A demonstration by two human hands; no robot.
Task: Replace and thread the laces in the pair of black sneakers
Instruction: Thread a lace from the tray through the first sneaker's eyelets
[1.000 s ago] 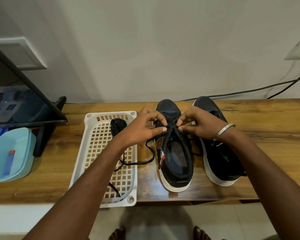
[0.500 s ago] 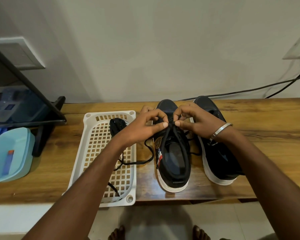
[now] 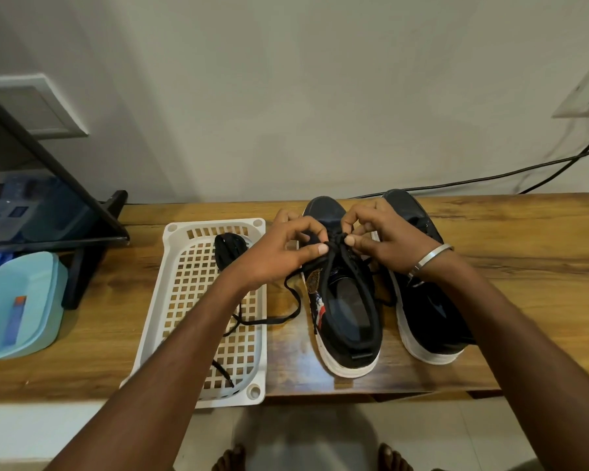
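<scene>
Black lace [image 3: 334,241] pinched betw. L hand [image 3: 279,253] & R hand [image 3: 385,239] fingertips, over left sneaker [image 3: 344,300]; white basket [image 3: 170,300] beside, w/ spare lace [image 3: 228,246].

Both hands [image 3: 337,248] pinch the lace [image 3: 335,241] — left sneaker [image 3: 346,321].
</scene>
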